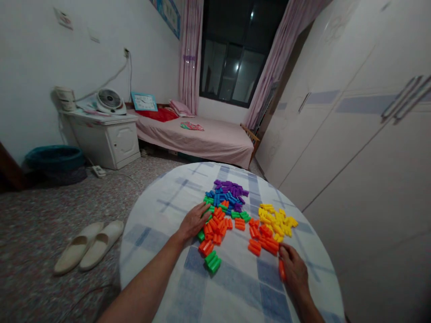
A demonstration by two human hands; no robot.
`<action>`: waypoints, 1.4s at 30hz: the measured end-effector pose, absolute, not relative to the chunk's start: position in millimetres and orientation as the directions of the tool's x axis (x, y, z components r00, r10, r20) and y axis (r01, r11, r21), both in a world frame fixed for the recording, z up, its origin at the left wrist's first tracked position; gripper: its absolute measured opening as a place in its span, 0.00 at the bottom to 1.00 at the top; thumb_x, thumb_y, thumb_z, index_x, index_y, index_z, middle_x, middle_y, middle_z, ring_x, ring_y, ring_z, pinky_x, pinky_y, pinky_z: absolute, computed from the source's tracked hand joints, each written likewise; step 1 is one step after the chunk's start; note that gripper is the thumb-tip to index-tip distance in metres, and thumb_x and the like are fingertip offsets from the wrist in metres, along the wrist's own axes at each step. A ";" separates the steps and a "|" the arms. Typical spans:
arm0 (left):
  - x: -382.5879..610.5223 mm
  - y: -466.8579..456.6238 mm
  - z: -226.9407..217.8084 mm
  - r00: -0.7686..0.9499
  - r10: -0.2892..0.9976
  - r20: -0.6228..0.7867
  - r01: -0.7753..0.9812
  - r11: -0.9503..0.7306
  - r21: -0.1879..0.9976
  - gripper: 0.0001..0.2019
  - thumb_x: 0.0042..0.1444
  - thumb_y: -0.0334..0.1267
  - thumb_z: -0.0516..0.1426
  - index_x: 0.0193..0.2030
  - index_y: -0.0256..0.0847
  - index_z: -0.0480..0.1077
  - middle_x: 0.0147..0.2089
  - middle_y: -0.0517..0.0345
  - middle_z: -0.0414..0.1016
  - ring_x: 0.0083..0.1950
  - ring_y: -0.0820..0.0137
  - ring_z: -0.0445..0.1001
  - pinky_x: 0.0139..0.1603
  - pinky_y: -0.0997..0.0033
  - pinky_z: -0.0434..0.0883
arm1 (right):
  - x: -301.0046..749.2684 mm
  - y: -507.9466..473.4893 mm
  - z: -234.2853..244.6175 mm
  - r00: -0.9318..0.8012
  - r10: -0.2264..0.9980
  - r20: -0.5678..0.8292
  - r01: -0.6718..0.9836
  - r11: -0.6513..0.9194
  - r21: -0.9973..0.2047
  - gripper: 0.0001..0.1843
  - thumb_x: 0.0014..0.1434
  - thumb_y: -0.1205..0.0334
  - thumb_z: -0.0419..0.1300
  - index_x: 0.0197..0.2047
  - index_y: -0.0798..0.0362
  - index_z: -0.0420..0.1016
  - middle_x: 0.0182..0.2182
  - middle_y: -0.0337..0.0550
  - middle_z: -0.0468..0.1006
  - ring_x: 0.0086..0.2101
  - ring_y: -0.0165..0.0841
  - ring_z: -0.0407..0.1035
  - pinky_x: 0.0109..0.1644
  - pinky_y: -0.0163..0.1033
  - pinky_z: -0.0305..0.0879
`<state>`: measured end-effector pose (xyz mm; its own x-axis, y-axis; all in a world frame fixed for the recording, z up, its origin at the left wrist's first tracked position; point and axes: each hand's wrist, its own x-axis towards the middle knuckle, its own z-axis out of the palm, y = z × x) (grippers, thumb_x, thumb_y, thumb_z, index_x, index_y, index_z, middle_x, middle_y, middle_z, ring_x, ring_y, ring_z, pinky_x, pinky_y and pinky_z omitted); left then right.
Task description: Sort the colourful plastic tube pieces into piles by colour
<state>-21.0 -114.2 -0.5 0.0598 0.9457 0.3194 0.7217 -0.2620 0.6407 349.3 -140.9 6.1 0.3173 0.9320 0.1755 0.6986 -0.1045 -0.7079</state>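
Observation:
My left hand [194,221] lies at the left edge of the pile, fingers stretched out and touching green plastic blocks [213,263] and orange plastic blocks [215,226] there. Curled fingers of my right hand [296,268] close on an orange block [282,270] at the right side of the table. Just beyond that hand sits a group of orange blocks [264,237], with yellow blocks [276,220] behind it. Blue blocks [224,196] and purple blocks [232,188] are heaped at the far side. Each block has a ribbed, tube-like shape.
A checked cloth covers the round table [155,242]. Behind it stand a bed [208,139] and a white cabinet [117,141] with a fan [110,99]. A wardrobe [363,170] borders the right. Slippers [89,246] and a bin [55,163] are on the floor at left.

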 end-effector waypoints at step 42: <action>-22.3 -109.3 4.7 0.010 0.943 0.332 0.624 -0.265 0.735 0.23 0.64 0.48 0.42 0.54 0.40 0.69 0.57 0.55 0.71 0.60 0.69 0.65 0.64 0.68 0.59 | 185.9 -110.9 26.5 -0.683 0.587 0.435 0.663 0.748 0.031 0.17 0.60 0.59 0.54 0.53 0.46 0.70 0.57 0.45 0.67 0.61 0.40 0.53 0.64 0.53 0.45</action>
